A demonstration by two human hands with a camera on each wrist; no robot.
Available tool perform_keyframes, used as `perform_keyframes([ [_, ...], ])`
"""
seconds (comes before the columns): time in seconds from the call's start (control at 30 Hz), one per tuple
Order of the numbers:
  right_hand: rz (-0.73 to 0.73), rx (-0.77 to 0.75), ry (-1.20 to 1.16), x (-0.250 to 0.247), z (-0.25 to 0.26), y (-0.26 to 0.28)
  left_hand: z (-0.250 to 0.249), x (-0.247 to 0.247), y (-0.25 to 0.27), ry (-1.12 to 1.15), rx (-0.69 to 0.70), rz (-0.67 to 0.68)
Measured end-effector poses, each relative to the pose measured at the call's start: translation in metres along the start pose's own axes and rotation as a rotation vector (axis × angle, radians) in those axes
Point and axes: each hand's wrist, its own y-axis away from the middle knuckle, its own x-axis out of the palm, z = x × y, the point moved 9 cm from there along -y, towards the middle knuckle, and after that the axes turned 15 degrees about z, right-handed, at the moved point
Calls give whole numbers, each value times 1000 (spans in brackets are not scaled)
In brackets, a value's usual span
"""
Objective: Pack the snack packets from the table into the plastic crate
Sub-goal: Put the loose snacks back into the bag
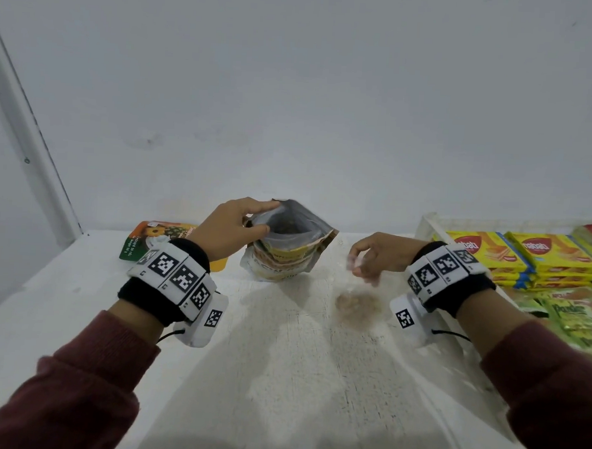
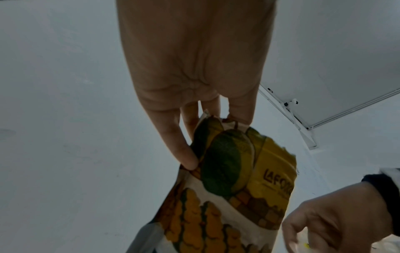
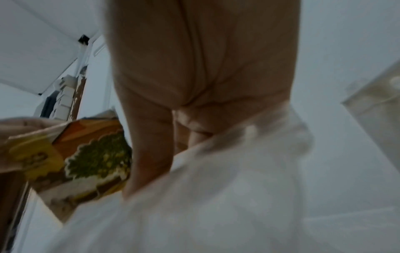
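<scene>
Centrally on the white table [image 1: 280,361] stands an opened stand-up snack pouch [image 1: 286,254], its mouth gaping upward and its printed front showing yellow and green artwork. The left hand [image 1: 232,231] grips the pouch's top rim, thumb on the near lip and fingers [image 2: 184,150] curled over the far edge; the left wrist view shows those fingers pressed against the pouch [image 2: 227,179] from behind.

Just right of the pouch, the right hand [image 1: 378,256] hangs above the table with fingers curled, pinching the top of a clear plastic bag [image 1: 356,296] whose lower end holds a brownish, blurred content. The right wrist view shows the thumb and fingers [image 3: 149,154] closed on that filmy bag [image 3: 216,188], though the picture is smeared.

Behind the left wrist lies a flat orange-and-green packet [image 1: 150,239] on the table, partly hidden by the wristband.

At the right edge sits the white plastic crate [image 1: 428,224], already holding yellow wafer packets [image 1: 485,255] stacked in rows and green packets [image 1: 571,317] nearer the person. Both forearms wear maroon sleeves [image 1: 72,401] and marker-covered wristbands [image 1: 178,276].
</scene>
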Motion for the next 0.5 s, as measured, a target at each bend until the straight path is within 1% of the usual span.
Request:
perform_keyframes([
  [0.07,-20,38,56,4,-1,-2,1,0,-1,-13,4,5],
  [0.17,-22,-17,126,15,1,-7,1,0,-2,-27,14,4],
  [0.27,-75,-61,126,20,2,-10,0,1,-2,-35,19,6],
  [0.33,-115,-62,165,23,8,-11,0,1,-2,-31,22,3],
  [0.4,-116,-45,234,28,11,-11,1,0,-2,-26,19,3],
  [0.47,-92,32,330,33,3,-13,1,0,-2,-16,14,4],
  [0.5,-79,85,432,36,1,-13,0,0,-2,-11,13,5],
])
